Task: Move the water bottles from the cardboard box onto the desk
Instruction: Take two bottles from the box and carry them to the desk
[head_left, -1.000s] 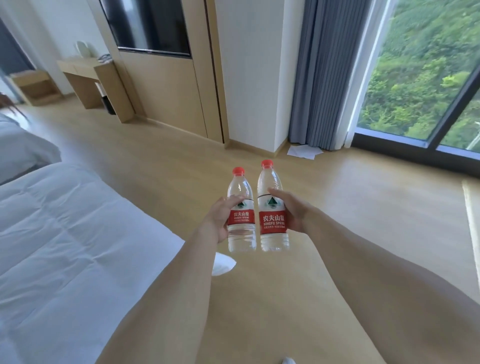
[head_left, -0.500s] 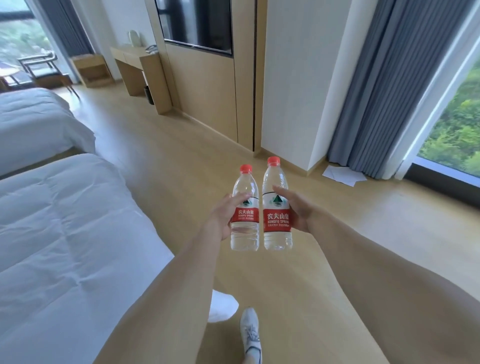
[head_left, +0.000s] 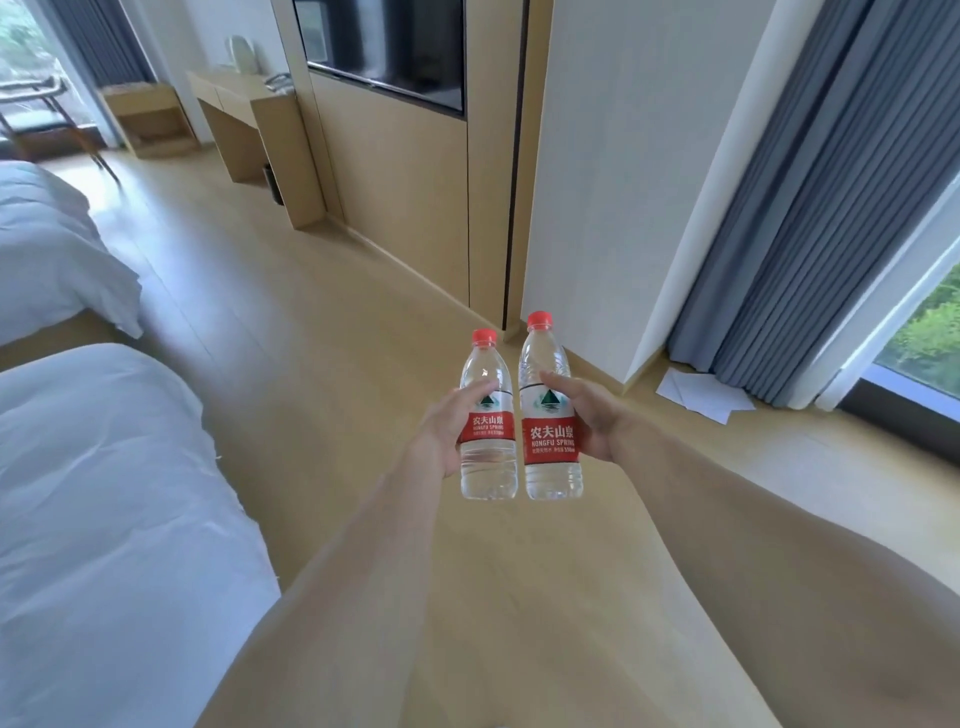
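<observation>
Clear plastic, red caps: two water bottles, both upright, both sealed, water filling each nearly to the neck. I have the left bottle (head_left: 488, 421) in my left hand (head_left: 441, 431), fingers wrapped round the red label band, thumb across the front just under the shoulder. The right bottle (head_left: 551, 410) sits in my right hand (head_left: 592, 421), same grip, thumb lying over the label's top edge. Right bottle rides slightly higher. The two bottles are just beside each other, a thin gap between them, can't tell if the bases touch. Both are held out in front of me over the wooden floor (head_left: 322, 395), well apart from the desk (head_left: 249, 104).

Desk is at the far end against the wall, wood, with a white kettle (head_left: 241, 52) on its top and something small beside it, too blurred to name. Wall-mounted TV (head_left: 384, 47) is on the wood panel next to the desk. A low wooden side unit (head_left: 150, 117) stands past the desk, and a chair (head_left: 47, 119) near the far window.

Open floor runs as a lane from my hands to the desk. Left edge of that lane: two beds with white duvets, near bed (head_left: 104, 509) close to my left forearm, far bed (head_left: 52, 249) beyond it. Right edge: wood panel, then a white wall corner (head_left: 613, 182). Grey curtain (head_left: 810, 208) hangs right of that, with white paper sheets (head_left: 701, 397) on the floor at its foot. Cardboard box isn't in view.
</observation>
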